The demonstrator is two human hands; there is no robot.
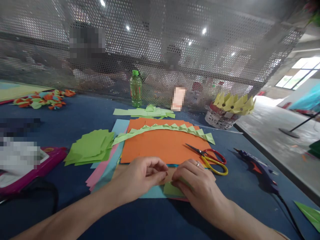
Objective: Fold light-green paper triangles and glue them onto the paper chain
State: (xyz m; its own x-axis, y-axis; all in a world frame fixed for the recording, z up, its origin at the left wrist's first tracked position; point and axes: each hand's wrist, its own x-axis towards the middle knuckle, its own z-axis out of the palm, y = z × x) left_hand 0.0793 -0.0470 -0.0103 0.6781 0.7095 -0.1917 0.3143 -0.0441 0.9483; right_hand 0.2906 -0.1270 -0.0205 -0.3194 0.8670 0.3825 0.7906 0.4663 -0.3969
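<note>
Left forearm [87, 204]: bare, reaching in from the lower left corner, slanting up and inward.
Left wrist: nearly straight, in line with the forearm.
Left hand [151, 173]: thumb side in view, fingers curled, thumb stretched toward the fingertips.
Right forearm [241, 216]: bare, slanting up and inward from the lower right.
Right hand [194, 177]: back upward, knuckles bent, thumb below the index finger.
Between hands: fingertips facing, near but apart.
Grip: unclear in both.

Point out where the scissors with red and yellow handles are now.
In the head view, the scissors with red and yellow handles lie right of centre, blades on the orange paper stack, just beyond the right hand.
</note>
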